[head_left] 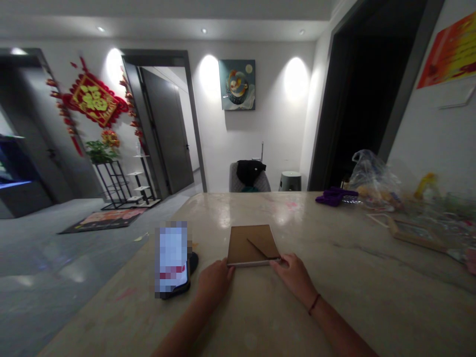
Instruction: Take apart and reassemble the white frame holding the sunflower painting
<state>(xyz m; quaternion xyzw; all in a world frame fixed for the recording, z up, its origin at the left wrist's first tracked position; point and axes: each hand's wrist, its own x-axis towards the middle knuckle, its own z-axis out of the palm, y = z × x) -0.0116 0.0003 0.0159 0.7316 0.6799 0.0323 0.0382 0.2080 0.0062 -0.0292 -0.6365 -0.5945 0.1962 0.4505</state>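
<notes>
Pale veined stone counter (345,277) runs away from the person toward a white wall, and near its middle, toward the near side, lies a brown-backed picture frame (253,245), flat, with its folded easel strut (262,248) slanting across the back. Left hand (215,283) rests against the frame's near left corner, fingers curled low; right hand (293,274) meets the near right corner, its fingertips at the edge beside the strut's tip. Both hands sit narrow around the frame, though I cannot tell whether either actually grips it. A smartphone (171,258) with a blurred screen lies just left of the left hand, toward the counter's left edge, on a dark round pad (192,263) (possibly a charger, too dark to be sure). Toward the far right corner sit a purple cloth (334,196), a crumpled plastic bag (374,178) and a second wooden frame (416,235). As a judgement, a sideways sweep of the left hand could knock the phone toward that left edge, and grit on the stone could scratch the frame's underside.
</notes>
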